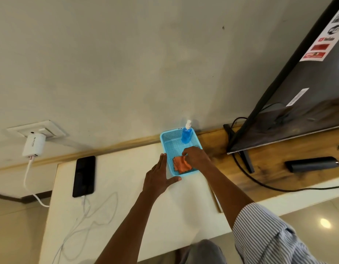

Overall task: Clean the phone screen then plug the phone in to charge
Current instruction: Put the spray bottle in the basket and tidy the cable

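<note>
A black phone (pixel 84 176) lies face up on the white table top at the left, with a white cable (pixel 84 210) at its near end. The cable runs to a white charger (pixel 33 144) plugged into a wall socket. A blue basket (pixel 165 138) stands against the wall and holds a blue spray bottle (pixel 186 134) and an orange cloth (pixel 181 164). My right hand (pixel 196 156) is inside the basket, its fingers on the cloth. My left hand (pixel 159 178) rests spread against the basket's left wall and near corner.
A large dark TV (pixel 290 88) on a stand fills the right side over a wooden shelf (pixel 269 174). A black remote (pixel 311 163) and a black power cord (pixel 260 184) lie on that shelf. Table edges drop to tiled floor.
</note>
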